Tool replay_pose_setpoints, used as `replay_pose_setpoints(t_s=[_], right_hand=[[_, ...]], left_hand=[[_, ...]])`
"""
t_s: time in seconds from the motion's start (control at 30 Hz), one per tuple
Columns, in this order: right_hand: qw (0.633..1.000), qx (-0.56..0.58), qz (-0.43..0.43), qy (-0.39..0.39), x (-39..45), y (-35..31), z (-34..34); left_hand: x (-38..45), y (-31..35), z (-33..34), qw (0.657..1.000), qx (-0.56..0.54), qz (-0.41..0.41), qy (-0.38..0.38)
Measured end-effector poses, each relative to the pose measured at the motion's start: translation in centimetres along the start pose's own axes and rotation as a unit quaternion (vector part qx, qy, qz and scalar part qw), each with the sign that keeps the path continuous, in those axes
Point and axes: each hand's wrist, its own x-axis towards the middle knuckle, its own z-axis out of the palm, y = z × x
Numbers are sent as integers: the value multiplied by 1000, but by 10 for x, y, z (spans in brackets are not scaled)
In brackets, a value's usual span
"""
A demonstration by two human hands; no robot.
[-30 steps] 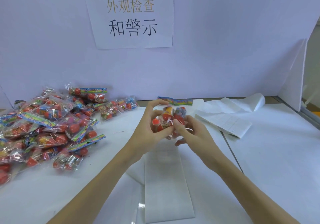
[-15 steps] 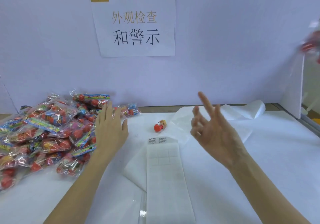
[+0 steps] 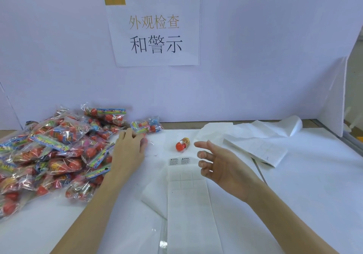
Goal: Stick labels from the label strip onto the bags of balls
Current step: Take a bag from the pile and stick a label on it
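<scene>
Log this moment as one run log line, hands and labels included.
left hand open, reaching into bag pile | right hand open, empty, above label strip | two labels left | loose ball on table

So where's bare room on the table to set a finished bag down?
Free: white tabletop right of the right hand, below the folded sheets. Crowded: the bag pile at left, where the left hand rests, and the label strip at center.
</scene>
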Motion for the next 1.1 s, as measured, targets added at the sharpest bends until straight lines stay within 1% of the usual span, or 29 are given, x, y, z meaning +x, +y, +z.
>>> replay_pose_setpoints(t_s=[0.13,0.2,0.27,0.3,0.37,0.47,0.57,0.6,0.67,0.8,0.83,0.87,0.93,1.0,1.03,1.1], right_hand=[[1000,0,8,16,2,3,-1],[1000,-11,-2,29,2,4,-2],[998,-19,-22,54,1,5,-1],[997,-23,-35,71,2,6,-1],[992,-41,-62,102,3,8,0],[981,-118,-93,122,2,9,1],[962,-186,-119,158,2,9,2],[955,-206,-126,173,3,10,1],[942,-235,-143,192,4,10,-1],[941,-228,-156,197,4,10,-3],[942,-226,-152,196,4,10,-2],[942,-231,-147,192,5,11,-2],[942,-246,-145,178,5,10,-1],[945,-241,-150,161,4,9,-1],[947,-238,-153,155,4,9,0],[938,-253,-172,161,3,10,1]], left_hand=[[-1,22,0,990,-122,24,59],[0,37,-3,978,-187,39,82],[-1,53,-8,959,-269,40,84],[-2,60,-10,946,-315,35,73],[-7,73,-14,913,-406,24,28],[-16,89,-19,863,-502,9,-55],[-20,97,-18,821,-563,-9,-97],[-21,98,-17,810,-578,-15,-101],[-21,98,-17,799,-592,-25,-102],[-23,99,-19,764,-631,-53,-129],[-24,100,-19,764,-629,-56,-131],[-24,101,-20,774,-618,-57,-124],[-25,104,-19,806,-583,-54,-90],[-25,105,-18,828,-555,-38,-71],[-25,105,-17,832,-550,-30,-72],[-25,105,-17,828,-556,-21,-74]])
